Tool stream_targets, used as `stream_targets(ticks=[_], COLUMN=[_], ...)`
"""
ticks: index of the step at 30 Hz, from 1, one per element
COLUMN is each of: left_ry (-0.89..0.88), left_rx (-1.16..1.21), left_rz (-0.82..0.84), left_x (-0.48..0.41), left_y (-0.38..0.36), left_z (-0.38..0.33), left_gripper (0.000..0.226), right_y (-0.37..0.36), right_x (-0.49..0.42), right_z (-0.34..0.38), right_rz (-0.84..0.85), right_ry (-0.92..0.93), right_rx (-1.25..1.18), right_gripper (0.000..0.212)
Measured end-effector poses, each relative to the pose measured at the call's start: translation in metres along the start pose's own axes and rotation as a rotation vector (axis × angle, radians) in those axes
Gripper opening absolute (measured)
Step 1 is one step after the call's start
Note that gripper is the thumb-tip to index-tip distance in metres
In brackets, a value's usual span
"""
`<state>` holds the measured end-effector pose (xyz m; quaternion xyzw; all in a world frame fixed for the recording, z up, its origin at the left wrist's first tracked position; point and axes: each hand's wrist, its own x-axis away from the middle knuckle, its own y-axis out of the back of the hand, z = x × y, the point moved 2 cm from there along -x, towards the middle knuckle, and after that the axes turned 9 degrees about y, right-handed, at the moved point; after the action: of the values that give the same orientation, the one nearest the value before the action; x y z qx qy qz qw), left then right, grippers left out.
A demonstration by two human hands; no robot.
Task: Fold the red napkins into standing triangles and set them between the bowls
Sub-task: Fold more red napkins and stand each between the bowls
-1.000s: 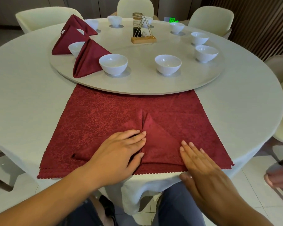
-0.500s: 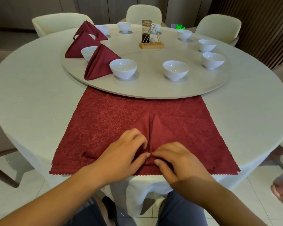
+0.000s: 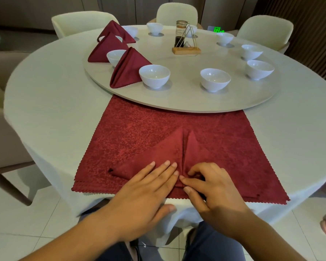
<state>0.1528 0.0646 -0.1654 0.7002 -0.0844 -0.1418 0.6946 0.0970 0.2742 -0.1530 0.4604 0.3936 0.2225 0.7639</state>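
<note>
Pale-clothed round table (image 3: 45,102), viewed from above its near edge. Lower centre of the frame: a partly folded napkin (image 3: 169,149) lies flat, its two flaps meeting at a centre seam to form a triangle with the apex pointing away. It rests on a stack of unfolded red napkins (image 3: 139,129) whose scalloped hems overhang the table edge. The cloth is judged light, soft and limp, holding a crease only where pressed. It is best taken at the base corners or along the seam, since a pull elsewhere would likely drag the layers beneath.

The left hand (image 3: 149,187) lies spread, fingers straight, palm pressing the left flap near its base. The right hand (image 3: 211,189) has curled fingers, its thumb and fingertips pinching the fabric at the foot of the seam.

Middle of the frame: a round turntable (image 3: 186,104) carries white bowls, the two nearest (image 3: 154,75) (image 3: 215,79) with a bare gap between them. Upper left: three standing red triangles (image 3: 129,69) (image 3: 106,48) (image 3: 115,29) alternate with bowls. Upper centre: a wooden condiment stand (image 3: 185,50). Beyond: cream chairs (image 3: 177,13).
</note>
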Motion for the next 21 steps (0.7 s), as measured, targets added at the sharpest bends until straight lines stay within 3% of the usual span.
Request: stream_targets(ticks=[11, 17, 21], left_ry=[0.177, 0.242, 0.060], left_rx=[-0.028, 0.061, 0.137], left_rz=[0.019, 0.010, 0.021], left_x=[0.036, 0.032, 0.002], left_y=[0.007, 0.015, 0.031], left_z=[0.059, 0.060, 0.042], left_gripper=[0.080, 0.073, 0.060], right_y=[-0.003, 0.000, 0.005], right_x=[0.000, 0.004, 0.008], right_z=[-0.004, -0.005, -0.006], right_rz=[-0.034, 0.022, 0.103], right_ry=[-0.026, -0.016, 0.042], right_rx=[-0.050, -0.052, -0.030], right_gripper=[0.027, 0.036, 0.048])
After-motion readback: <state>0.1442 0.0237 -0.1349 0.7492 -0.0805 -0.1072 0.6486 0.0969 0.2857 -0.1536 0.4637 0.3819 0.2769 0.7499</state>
